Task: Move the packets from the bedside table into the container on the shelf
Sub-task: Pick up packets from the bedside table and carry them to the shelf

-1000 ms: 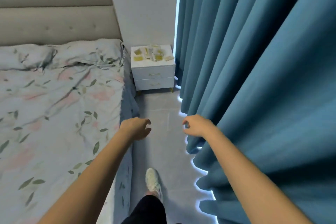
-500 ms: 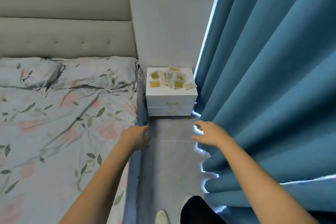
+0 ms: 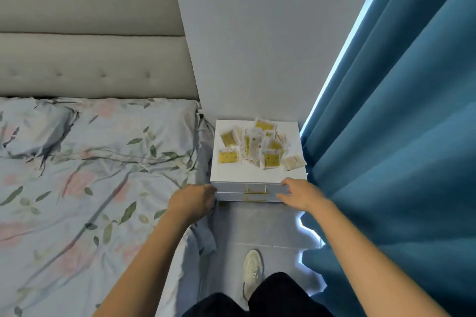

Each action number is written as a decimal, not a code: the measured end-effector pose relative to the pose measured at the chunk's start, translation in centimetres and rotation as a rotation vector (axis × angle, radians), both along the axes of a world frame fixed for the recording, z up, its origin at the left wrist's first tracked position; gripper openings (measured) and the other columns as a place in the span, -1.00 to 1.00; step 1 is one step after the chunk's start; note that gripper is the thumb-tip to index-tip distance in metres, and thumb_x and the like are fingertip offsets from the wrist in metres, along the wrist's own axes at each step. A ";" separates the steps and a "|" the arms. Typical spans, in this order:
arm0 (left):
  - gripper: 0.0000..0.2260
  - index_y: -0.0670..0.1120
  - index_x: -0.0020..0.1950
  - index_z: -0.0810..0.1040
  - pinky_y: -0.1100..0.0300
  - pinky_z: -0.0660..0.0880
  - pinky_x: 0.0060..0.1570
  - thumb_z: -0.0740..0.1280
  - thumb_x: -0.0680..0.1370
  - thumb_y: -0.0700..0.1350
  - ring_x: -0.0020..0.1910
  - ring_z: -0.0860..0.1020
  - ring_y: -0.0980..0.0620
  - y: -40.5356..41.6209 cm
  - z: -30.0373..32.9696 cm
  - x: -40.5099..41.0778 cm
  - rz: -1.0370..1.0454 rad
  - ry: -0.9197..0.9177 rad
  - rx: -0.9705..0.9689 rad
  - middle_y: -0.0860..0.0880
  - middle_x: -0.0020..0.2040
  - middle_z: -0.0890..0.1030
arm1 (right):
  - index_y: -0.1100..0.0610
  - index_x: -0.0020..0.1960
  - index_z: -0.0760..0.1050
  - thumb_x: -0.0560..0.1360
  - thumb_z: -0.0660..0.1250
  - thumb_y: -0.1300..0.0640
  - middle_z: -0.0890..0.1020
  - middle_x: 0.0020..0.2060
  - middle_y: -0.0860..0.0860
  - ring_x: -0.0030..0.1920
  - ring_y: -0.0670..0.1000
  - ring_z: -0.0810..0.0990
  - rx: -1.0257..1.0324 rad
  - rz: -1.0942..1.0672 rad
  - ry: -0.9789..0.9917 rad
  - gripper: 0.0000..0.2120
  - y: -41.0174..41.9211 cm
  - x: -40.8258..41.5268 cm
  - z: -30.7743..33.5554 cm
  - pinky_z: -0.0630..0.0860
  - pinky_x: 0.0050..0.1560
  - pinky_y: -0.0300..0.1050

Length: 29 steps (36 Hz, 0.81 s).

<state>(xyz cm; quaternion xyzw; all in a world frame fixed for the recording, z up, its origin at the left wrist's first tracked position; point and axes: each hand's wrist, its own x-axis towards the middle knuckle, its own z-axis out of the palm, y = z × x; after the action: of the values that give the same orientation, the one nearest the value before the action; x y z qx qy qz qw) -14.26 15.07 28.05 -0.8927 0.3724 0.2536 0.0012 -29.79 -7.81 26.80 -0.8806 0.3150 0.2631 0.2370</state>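
Several yellow and white packets [image 3: 260,148] lie in a loose heap on top of the white bedside table [image 3: 257,175], which has two drawers with gold handles. My left hand [image 3: 192,202] hovers at the table's front left corner, fingers loosely curled, holding nothing. My right hand [image 3: 300,194] is spread in front of the table's front right edge, fingers relaxed and empty. Both hands are just short of the packets. No shelf or container is in view.
A bed with a floral cover [image 3: 77,175] and a padded headboard [image 3: 90,33] fills the left. A blue curtain [image 3: 399,136] hangs close on the right. A narrow strip of grey floor [image 3: 257,226] runs between them, with my shoe [image 3: 253,273] on it.
I have walked closer to the bedside table. Both hands moved forward from mid-aisle to the table's front edge. The packets have not moved.
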 end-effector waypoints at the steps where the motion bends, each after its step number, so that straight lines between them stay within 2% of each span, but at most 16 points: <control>1: -0.67 0.12 0.36 0.43 0.06 0.49 0.08 0.10 0.60 0.02 0.17 0.53 -0.11 -1.2 -0.3 1.1 0.005 0.004 -0.005 -0.06 0.18 0.60 | 0.03 0.39 0.30 0.53 0.22 -0.15 0.49 0.30 0.06 0.26 0.09 0.49 0.006 -0.006 0.008 -0.51 -1.3 1.3 -0.4 0.49 0.17 -0.02; 3: -0.67 0.12 0.35 0.43 0.07 0.49 0.05 0.10 0.60 0.01 0.16 0.53 -0.10 -3.3 -1.3 3.1 0.023 0.015 -0.015 -0.07 0.15 0.60 | 0.02 0.39 0.31 0.54 0.22 -0.13 0.51 0.29 0.05 0.25 0.08 0.49 0.020 -0.023 0.022 -0.53 -3.7 3.6 -1.4 0.50 0.16 -0.02; 6: -0.67 0.12 0.34 0.43 0.07 0.49 0.03 0.11 0.59 0.00 0.15 0.52 -0.10 -5.7 -3.0 5.8 0.033 0.053 -0.012 -0.08 0.13 0.60 | -0.01 0.37 0.33 0.53 0.18 -0.22 0.53 0.25 0.01 0.22 0.05 0.50 0.048 -0.075 0.041 -0.51 -6.4 6.6 -3.1 0.49 0.12 -0.06; 11: -0.68 0.10 0.35 0.43 0.09 0.44 0.10 0.14 0.60 0.02 0.24 0.47 -0.06 -9.3 -5.5 10.2 0.032 0.104 0.004 -0.04 0.20 0.56 | -0.03 0.36 0.34 0.50 0.17 -0.28 0.53 0.26 0.00 0.23 0.05 0.51 0.082 -0.118 0.083 -0.47 -10.0 10.5 -6.4 0.49 0.13 -0.05; 14: -0.69 0.10 0.33 0.45 0.11 0.45 0.14 0.17 0.60 0.02 0.26 0.46 -0.02 -11.5 -7.2 13.1 0.047 0.136 -0.029 0.02 0.23 0.55 | 0.01 0.37 0.35 0.51 0.22 -0.22 0.52 0.27 0.02 0.26 0.06 0.49 0.078 -0.150 0.064 -0.49 -12.0 12.7 -8.4 0.50 0.17 -0.01; 18: -0.70 0.09 0.33 0.46 0.13 0.45 0.13 0.16 0.60 0.01 0.24 0.47 0.01 -14.2 -9.7 16.3 0.013 0.152 -0.028 0.04 0.23 0.55 | 0.05 0.33 0.36 0.51 0.29 -0.06 0.54 0.22 0.05 0.22 0.09 0.50 0.024 -0.156 0.069 -0.56 -14.3 15.2 -11.7 0.52 0.12 0.00; 23: -0.70 0.11 0.33 0.44 0.12 0.45 0.10 0.15 0.61 0.01 0.21 0.49 -0.01 -16.3 -13.1 18.6 0.008 0.163 -0.022 0.05 0.19 0.56 | 0.09 0.32 0.35 0.52 0.27 0.12 0.52 0.22 0.07 0.20 0.13 0.46 -0.086 -0.076 0.049 -0.61 -16.4 18.3 -16.9 0.48 0.09 0.00; 29: -0.70 0.12 0.35 0.43 0.17 0.43 0.08 0.16 0.62 -0.01 0.20 0.48 0.05 -17.9 -17.4 19.0 0.015 0.227 -0.052 0.09 0.19 0.56 | 0.02 0.40 0.25 0.47 0.36 0.17 0.36 0.36 0.03 0.32 0.12 0.33 -0.141 -0.055 0.028 -0.45 -17.8 20.6 -24.0 0.44 0.15 0.01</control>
<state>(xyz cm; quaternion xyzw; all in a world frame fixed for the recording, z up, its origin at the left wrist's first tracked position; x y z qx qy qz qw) 4.70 -2.78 10.64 -0.8608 0.3699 0.3434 -0.0660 -9.21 -25.58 2.79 -0.8824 0.3599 0.2460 0.1771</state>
